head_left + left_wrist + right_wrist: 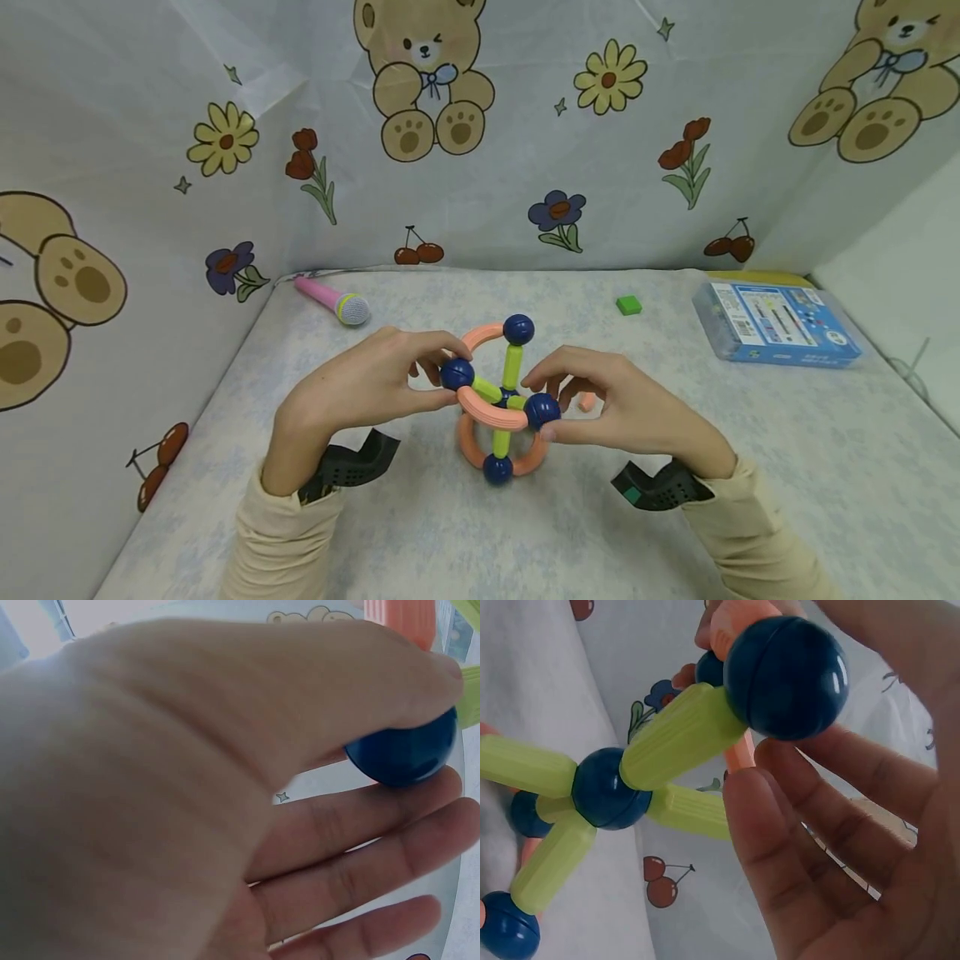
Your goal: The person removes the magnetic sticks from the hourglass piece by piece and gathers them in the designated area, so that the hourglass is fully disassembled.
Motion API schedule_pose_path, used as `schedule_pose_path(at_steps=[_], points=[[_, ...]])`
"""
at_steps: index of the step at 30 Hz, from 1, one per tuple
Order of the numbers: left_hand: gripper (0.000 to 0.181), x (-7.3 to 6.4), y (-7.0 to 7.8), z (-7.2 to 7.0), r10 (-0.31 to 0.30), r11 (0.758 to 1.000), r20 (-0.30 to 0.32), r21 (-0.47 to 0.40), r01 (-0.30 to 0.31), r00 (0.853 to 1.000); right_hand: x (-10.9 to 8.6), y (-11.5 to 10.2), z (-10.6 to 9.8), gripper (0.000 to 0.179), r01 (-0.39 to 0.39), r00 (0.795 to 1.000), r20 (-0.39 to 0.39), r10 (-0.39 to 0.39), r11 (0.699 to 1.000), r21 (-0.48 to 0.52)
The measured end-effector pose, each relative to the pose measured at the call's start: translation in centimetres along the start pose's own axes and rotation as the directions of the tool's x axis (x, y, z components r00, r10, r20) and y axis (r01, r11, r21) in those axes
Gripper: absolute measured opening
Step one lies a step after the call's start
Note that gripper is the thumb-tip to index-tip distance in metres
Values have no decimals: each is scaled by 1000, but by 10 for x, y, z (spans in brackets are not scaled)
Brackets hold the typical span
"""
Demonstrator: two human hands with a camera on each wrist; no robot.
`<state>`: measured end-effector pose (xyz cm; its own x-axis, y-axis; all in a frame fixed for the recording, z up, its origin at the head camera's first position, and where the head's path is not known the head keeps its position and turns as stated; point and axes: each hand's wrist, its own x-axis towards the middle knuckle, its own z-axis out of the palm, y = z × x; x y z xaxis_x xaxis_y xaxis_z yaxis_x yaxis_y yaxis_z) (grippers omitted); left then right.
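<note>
A toy structure of navy balls, green rods (682, 735) and curved orange sticks (491, 412) stands between the two hands. Green rods spread from a central navy ball (611, 787) to outer balls. My left hand (367, 383) pinches the left ball (456, 374) between thumb and fingers; its other fingers are spread below in the left wrist view. On the opposite side, my right hand (615, 400) holds the right ball (542, 410), thumb at its near side and fingertips behind. One curved orange stick joins these two balls. A top ball (518, 329) and a bottom ball (497, 469) stay untouched.
A pink toy microphone (330, 300) lies at the back left of the table. Toward the back right are a green block (628, 305) and a blue box (780, 325). Just behind the right fingers lies an orange piece (587, 402). Printed cloth (480, 217) hangs behind.
</note>
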<state>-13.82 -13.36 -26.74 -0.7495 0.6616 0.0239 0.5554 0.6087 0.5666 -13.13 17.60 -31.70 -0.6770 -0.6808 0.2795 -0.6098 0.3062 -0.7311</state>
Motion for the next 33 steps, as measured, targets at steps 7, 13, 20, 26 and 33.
schedule_pose_path(at_steps=[7, 13, 20, 26, 33], points=[[35, -1, 1, -1, 13, 1000, -9, 1, -12, 1000, 2, -5, 4, 36, -16, 999, 31, 17, 1000, -12], [33, 0, 0, 0, 24, 1000, -14, -9, -24, 1000, 2, -7, 5, 31, -12, 1000, 9, 12, 999, -32], [34, -1, 2, -1, 10, 1000, -12, -13, -10, 1000, 3, -7, 5, 31, 35, 999, -9, -36, 997, -65], [34, -1, 1, -1, 4, 1000, -9, -14, -4, 1000, 3, -8, 7, 32, 55, 998, -13, -56, 995, -87], [35, 0, 2, -1, 13, 1000, -5, -11, -13, 1000, 2, -11, 7, 32, 41, 999, -27, -44, 992, -118]])
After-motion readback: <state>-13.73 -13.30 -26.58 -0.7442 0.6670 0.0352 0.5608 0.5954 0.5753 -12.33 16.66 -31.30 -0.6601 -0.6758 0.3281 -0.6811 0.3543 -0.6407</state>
